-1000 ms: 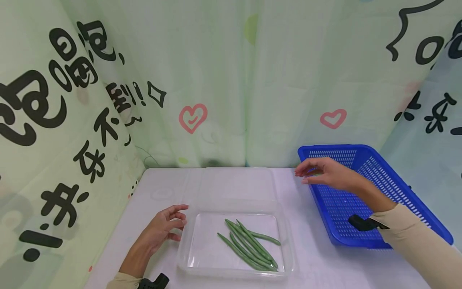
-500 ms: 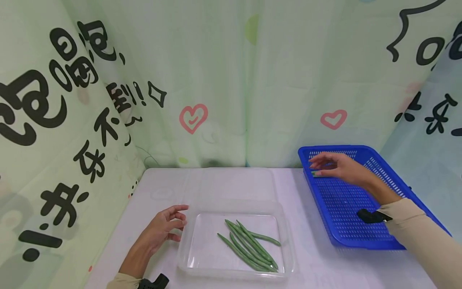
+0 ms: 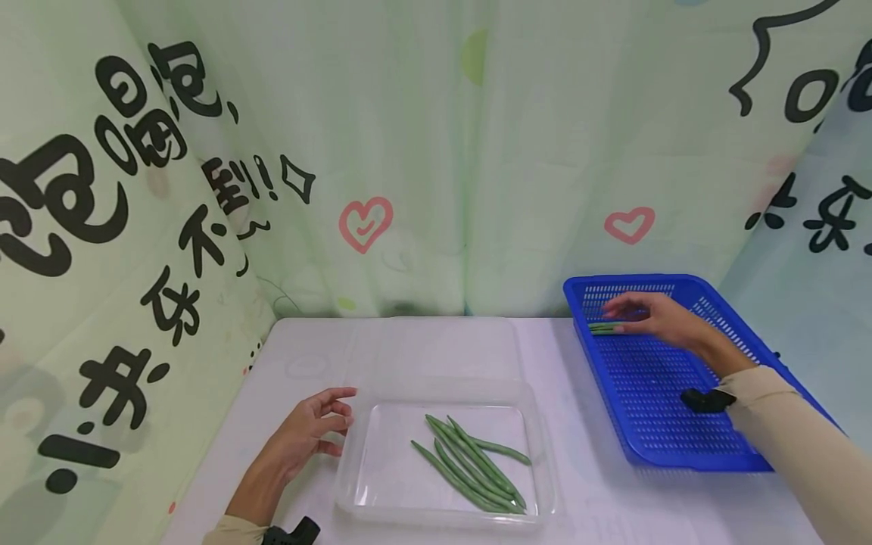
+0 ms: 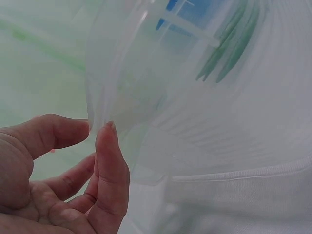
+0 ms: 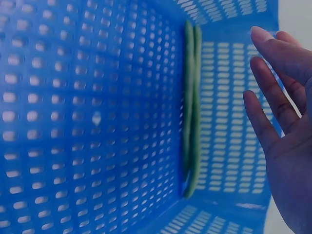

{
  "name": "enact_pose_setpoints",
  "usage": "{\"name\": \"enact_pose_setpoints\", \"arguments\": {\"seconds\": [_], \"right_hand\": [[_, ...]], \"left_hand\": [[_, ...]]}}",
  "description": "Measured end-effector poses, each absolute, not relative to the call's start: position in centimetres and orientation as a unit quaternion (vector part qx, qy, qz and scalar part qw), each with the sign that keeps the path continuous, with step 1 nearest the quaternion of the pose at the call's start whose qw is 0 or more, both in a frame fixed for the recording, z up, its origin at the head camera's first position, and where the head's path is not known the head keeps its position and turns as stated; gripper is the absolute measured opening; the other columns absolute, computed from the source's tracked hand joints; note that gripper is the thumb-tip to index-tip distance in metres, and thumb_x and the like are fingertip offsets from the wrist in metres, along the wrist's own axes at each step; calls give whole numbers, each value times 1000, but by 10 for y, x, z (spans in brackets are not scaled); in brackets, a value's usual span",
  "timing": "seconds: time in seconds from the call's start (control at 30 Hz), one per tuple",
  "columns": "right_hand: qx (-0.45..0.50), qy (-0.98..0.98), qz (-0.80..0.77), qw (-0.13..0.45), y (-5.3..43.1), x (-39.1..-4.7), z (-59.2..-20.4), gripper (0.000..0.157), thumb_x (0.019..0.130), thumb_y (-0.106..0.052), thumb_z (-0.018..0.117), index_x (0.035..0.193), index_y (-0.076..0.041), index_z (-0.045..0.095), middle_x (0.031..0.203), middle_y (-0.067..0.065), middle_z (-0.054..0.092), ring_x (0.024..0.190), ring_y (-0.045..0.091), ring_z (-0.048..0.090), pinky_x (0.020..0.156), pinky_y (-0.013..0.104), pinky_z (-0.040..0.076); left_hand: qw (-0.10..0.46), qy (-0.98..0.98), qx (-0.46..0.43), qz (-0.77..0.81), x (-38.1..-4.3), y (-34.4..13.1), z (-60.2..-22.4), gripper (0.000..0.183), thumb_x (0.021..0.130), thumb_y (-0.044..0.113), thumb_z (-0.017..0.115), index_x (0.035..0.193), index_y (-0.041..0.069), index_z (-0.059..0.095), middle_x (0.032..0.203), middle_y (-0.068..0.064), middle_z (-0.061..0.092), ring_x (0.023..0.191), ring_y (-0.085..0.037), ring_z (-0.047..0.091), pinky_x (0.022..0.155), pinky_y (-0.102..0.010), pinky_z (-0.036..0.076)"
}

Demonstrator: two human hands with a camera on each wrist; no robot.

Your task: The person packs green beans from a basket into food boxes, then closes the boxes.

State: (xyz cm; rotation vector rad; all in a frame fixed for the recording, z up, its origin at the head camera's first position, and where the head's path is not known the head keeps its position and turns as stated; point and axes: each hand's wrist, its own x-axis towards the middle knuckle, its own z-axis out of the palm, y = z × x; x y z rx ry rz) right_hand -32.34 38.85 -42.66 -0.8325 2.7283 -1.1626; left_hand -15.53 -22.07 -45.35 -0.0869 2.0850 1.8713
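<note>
Right hand (image 3: 655, 316): over the basket at the right of the head frame, its fingers spread, slightly bent and holding nothing.
Left hand (image 3: 306, 428): lower left of centre, its fingers apart and loosely bent at the box's left edge; how firmly they touched, if at all, I could not tell.
Nearest beans: two long, slender green beans (image 5: 196, 112) lay side by side where the basket's floor met its wall, at the centre of the right wrist frame, apart from the fingers there.
Sound grip: a light pinch near mid-length, in my judgement, with fingertips closing across both beans at once; the wall left little room on one side, and a hard squeeze could have snapped them.
Basket: blue perforated plastic, rectangular (image 3: 654, 412), at the right of the head frame.
Box: clear, shallow, rectangular plastic (image 3: 346, 469), at lower centre; being so light-looking, it probably needed only a gentle steadying touch.
Boxed beans: a loose bunch of green beans (image 3: 477, 465), mostly slanting one way, with one crossing behind.
Desk: white-covered (image 3: 593, 503), beneath box and basket.
</note>
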Motion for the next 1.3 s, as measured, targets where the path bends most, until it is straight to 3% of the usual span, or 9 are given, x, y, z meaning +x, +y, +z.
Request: {"name": "enact_pose_setpoints", "arguments": {"seconds": [0.13, 0.43, 0.57, 0.7, 1.07, 1.3], "right_hand": [[-250, 895, -367, 30, 396, -328, -433, 34, 92, -3, 72, 125, 5, 65, 119, 23, 67, 104, 16, 66, 84, 11, 49], [-197, 912, -353, 73, 408, -339, -440, 37, 94, -3, 70, 129, 5, 63, 126, 25, 65, 115, 41, 61, 85, 10, 48], [-175, 925, -324, 89, 413, -341, -445, 39, 94, -4, 70, 131, 6, 61, 128, 27, 64, 120, 45, 59, 97, 31, 54], [-163, 931, -310, 104, 419, -342, -450, 38, 94, -1, 69, 129, 8, 61, 127, 29, 63, 120, 47, 59, 102, 56, 47], [-164, 944, -268, 97, 423, -342, -456, 20, 92, 3, 69, 111, 4, 71, 109, 19, 71, 101, 35, 65, 92, 58, 53], [-209, 952, -221, 41, 422, -339, -458, 18, 90, 7, 68, 104, 0, 75, 103, 13, 71, 100, 36, 64, 88, 57, 53]], "left_hand": [[169, 733, -34, 659, -156, -221, -454, 57, 95, 5, 65, 148, 0, 45, 104, -3, 57, 87, -20, 61, 58, -28, 56], [165, 737, -33, 655, -157, -221, -455, 58, 94, 7, 66, 148, 0, 45, 103, -3, 57, 89, -22, 61, 59, -29, 57], [167, 735, -31, 656, -157, -222, -455, 59, 94, 8, 67, 148, 0, 45, 104, -2, 57, 89, -22, 61, 59, -29, 57], [168, 735, -31, 657, -156, -222, -454, 59, 94, 8, 68, 148, 0, 45, 103, -2, 57, 89, -22, 61, 59, -29, 57], [169, 733, -28, 659, -155, -220, -452, 59, 93, 7, 67, 148, -1, 44, 103, -2, 56, 87, -20, 60, 59, -28, 56], [168, 732, -30, 659, -155, -219, -452, 59, 93, 5, 66, 148, -1, 44, 102, -2, 56, 85, -18, 59, 58, -28, 56]]}}
